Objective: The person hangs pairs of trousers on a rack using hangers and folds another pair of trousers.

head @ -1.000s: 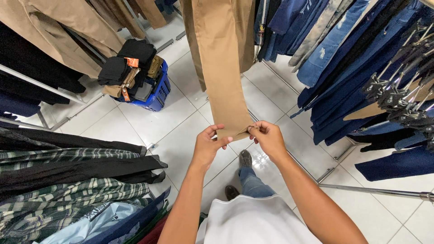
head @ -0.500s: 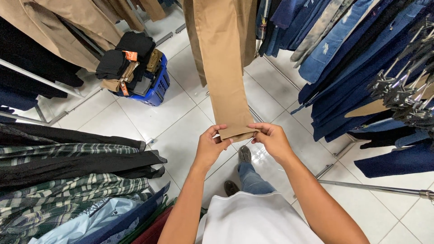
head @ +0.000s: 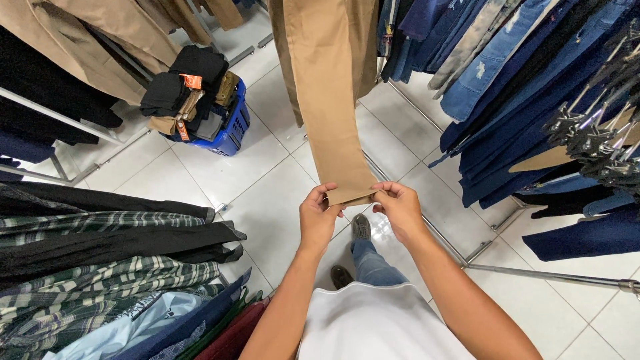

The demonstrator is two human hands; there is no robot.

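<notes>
1. Racks of hanging clothes line a white tiled floor: dark denim trousers to the right, plaid shirts at lower left, and tan garments at upper left, all hung from hangers so they fall straight.
2. A blue basket stands on the floor near the upper-left rack, stacked with folded dark and tan clothes.
3. A pair of tan trousers hangs from above at centre frame, its long axis running from the top edge down toward the person, hem end nearest the camera and drawn slightly outward, apparently to be looked over.
4. The left hand and right hand each pinch one corner of the hem, fingers closed on the cloth, holding it spread flat between them.
</notes>
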